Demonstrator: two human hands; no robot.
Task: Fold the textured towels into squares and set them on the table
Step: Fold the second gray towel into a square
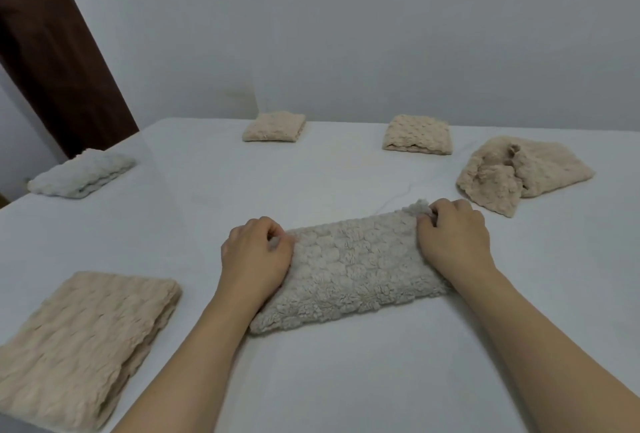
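1. at the middle of the white table point(322, 380), between the two hands, lies a pale grey-beige towel point(349, 270) folded into a long band, its surface a mass of small fluffy puffs like rows of bubbles.
2. the left hand point(254, 254) sits on the band's left end, fingers curled and pinching the far left corner of the cloth.
3. the right hand point(452, 237) sits on the right end, fingers curled round the far right corner, where a small tuft of pile bunches up just above the knuckles.
4. the band runs slightly slanted, its right end farther from the person than its left; the near edge is thick and rounded, showing layered folds.
5. left of the left hand, near the table's front corner, lies a larger tan towel point(86, 346), folded flat with a ribbed, wavy texture and stacked layers along its right edge.
6. farther left and beyond that hand rests a whitish folded towel point(81, 173) near the table's edge.
7. beyond the grip, by the wall point(346, 34), two small beige folded squares sit well apart: one left point(273, 126), one right point(417, 135).
8. just beyond and right of the right hand lies a crumpled beige towel point(523, 173), loosely heaped, not folded.
9. a dark brown door point(52, 52) stands at far left.
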